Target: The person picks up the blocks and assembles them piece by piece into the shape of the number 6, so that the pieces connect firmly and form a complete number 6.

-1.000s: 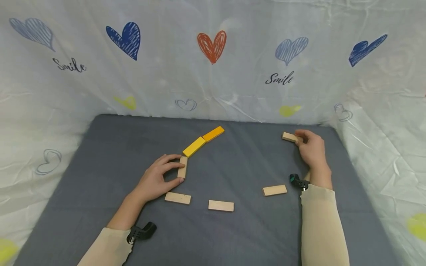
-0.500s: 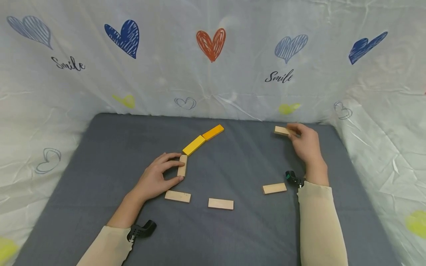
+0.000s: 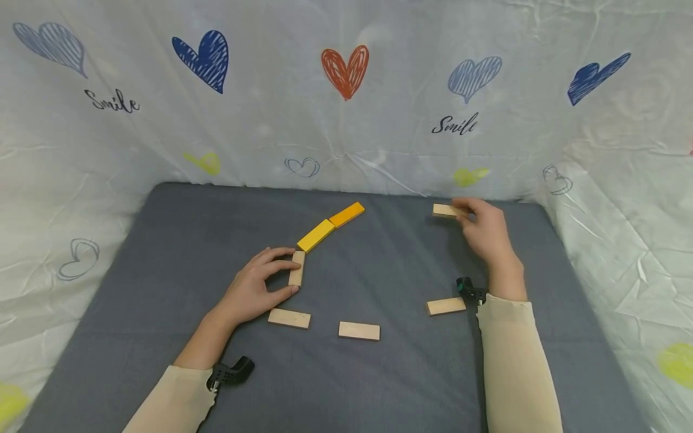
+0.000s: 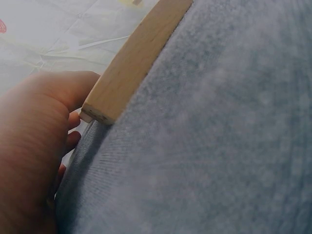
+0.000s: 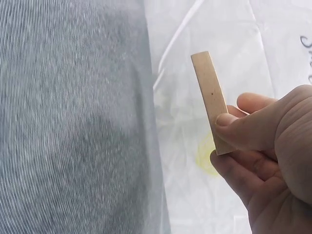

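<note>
Firstly, nearest: grey cloth (image 3: 390, 385), bearing a centre block (image 3: 360, 331), a left-side block (image 3: 289, 318) and a right-side block (image 3: 446, 307); plain wood, loose, apart from one another.

Next: left hand (image 3: 251, 291), one; thumb at the near end of a gripped block (image 3: 295, 275), fingers curved over its far part.

Beyond: yellow block (image 3: 316, 236), one, slanting away from the gripped block's far end; contact there uncertain. Orange block (image 3: 347, 214), one, continuing the line end to end.

Far right: right hand (image 3: 487, 231), one; thumb and fingers pinching a plain block (image 3: 444, 210) by its right end, free end towards the orange block, well apart; apparently raised.

Backdrop: white sheet (image 3: 400, 78), printed hearts.

Step, as judged: bringing one block towards the row while its near end is steadied. Next move probably calls for aligning, then lowering without nudging.
</note>
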`<state>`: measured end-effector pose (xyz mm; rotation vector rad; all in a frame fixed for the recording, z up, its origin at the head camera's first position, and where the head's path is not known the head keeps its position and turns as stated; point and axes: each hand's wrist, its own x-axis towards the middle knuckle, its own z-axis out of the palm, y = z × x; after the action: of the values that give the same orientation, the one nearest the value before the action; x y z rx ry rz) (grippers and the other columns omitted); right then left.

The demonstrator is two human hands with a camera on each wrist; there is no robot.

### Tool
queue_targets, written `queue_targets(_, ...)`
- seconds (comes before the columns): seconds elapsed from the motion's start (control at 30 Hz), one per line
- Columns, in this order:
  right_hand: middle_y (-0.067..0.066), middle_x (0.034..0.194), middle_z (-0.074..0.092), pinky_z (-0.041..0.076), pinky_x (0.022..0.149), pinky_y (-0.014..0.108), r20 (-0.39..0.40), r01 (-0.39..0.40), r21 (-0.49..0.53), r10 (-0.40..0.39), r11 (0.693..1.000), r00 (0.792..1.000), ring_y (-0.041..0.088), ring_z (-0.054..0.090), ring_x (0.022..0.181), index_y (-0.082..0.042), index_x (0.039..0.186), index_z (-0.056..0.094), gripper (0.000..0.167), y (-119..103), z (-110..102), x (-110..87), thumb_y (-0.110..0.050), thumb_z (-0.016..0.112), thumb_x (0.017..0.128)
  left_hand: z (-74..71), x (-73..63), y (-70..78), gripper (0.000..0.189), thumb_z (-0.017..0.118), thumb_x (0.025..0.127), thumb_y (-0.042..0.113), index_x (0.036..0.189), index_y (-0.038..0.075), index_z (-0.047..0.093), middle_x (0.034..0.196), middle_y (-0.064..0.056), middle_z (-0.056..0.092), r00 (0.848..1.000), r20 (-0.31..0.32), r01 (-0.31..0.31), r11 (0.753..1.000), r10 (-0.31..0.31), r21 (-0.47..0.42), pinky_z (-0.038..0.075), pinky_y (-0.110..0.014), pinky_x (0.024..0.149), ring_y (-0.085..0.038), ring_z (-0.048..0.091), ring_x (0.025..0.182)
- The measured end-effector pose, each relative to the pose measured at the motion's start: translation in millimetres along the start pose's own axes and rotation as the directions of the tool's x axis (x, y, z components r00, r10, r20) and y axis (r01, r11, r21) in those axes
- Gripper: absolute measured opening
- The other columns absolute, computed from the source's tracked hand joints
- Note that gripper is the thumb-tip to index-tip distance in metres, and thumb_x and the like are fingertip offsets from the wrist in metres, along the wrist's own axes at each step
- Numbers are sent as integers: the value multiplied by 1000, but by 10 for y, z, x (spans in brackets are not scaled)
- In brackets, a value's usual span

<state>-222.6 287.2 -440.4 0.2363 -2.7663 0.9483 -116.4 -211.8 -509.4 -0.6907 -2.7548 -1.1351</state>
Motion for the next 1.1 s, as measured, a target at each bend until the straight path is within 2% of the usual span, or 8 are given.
queue_targets(0.13,24,136,70,51,110,63,15,36,13,-36,999,999,45,62,129,1,137,72,35,-90,31,11,8,70,103,2,9,2,47,94,91,27,134,19,78,158,-5,57,1000,-5,-10,1000,10,0,30,-65,131,-39,45,153)
queue_targets(0.67,22,133,73,54,107,61,30,126,51,-127,991,991,42,66,124,1,134,74,36,-370,247,30,9,74,99,-10,12,-9,47,93,92,29,136,20,78,160,-1,56,1000,13,18,1000,-18,-7,29,-64,132,-38,41,157)
queue_targets(1.1,18,131,75,56,109,57,76,166,104,-174,981,982,38,68,123,0,134,75,36,-553,429,35,9,75,99,-13,4,9,47,92,92,28,136,21,77,160,-2,55,1000,17,25,1000,-25,-12,29,-65,131,-39,40,157)
